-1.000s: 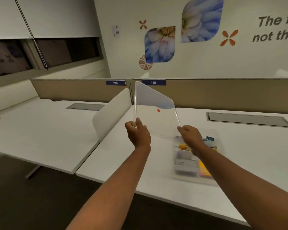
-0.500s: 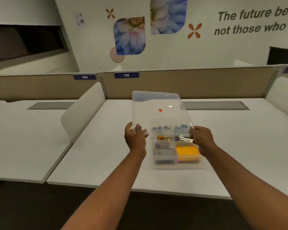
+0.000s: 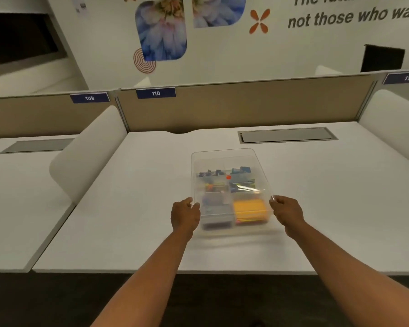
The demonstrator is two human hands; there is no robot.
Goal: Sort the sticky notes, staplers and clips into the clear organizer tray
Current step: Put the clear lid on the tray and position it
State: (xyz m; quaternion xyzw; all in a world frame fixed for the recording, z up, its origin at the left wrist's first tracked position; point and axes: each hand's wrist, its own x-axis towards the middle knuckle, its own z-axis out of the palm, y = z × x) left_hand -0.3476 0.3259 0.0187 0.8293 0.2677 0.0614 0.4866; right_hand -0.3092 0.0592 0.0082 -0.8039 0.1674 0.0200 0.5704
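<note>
1. Clear organizer tray (image 3: 234,230) is seen on the white counter (image 3: 128,208), near its front edge, with its contents blurred.
2. A clear lid (image 3: 224,159) is held over the tray, tilted, its far edge toward the partition (image 3: 246,105).
3. The lid's near left corner is pinched by the left hand (image 3: 185,215), fingers curled round the edge.
4. The near right corner is pinched likewise by the right hand (image 3: 287,212).
5. An orange stack of sticky notes (image 3: 249,208) is visible in the tray's near right compartment.
6. Dark blue clips (image 3: 241,170) are visible in the far compartments.
7. A small red dot (image 3: 228,177) is seen on the lid.
</note>
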